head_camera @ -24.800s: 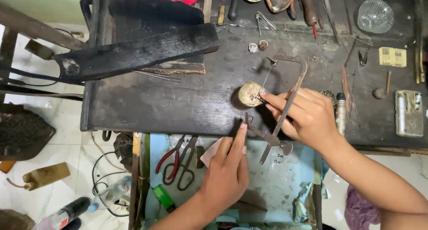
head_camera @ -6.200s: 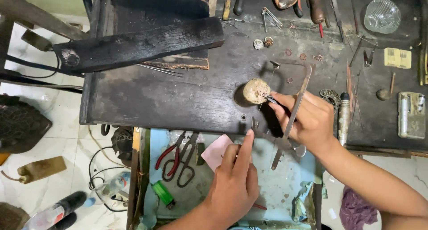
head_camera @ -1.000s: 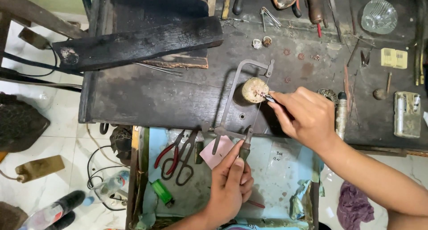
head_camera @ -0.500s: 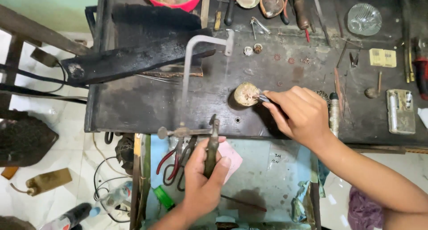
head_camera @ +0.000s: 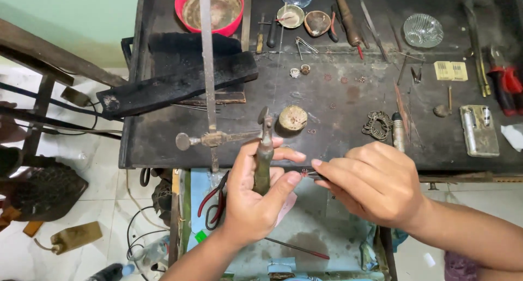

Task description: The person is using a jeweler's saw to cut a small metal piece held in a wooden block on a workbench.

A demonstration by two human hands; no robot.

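Two hands work over a dark bench (head_camera: 163, 145): the left hand (head_camera: 253, 205) grips one jeweller's saw (head_camera: 261, 156), the right hand (head_camera: 370, 183) pinches one small piece (head_camera: 306, 173). On the bench: one red bowl (head_camera: 210, 8) at the far edge, two small dishes (head_camera: 290, 15), one glass dome (head_camera: 423, 30), one round wax block (head_camera: 293, 117). One pair of red-handled pliers (head_camera: 210, 202) lies in the drawer below.

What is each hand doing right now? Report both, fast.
Left hand: closed around the wooden handle of the jeweller's saw, frame pointing up.
Right hand: fingers pinched on a thin dark tool with a tiny piece at its tip.
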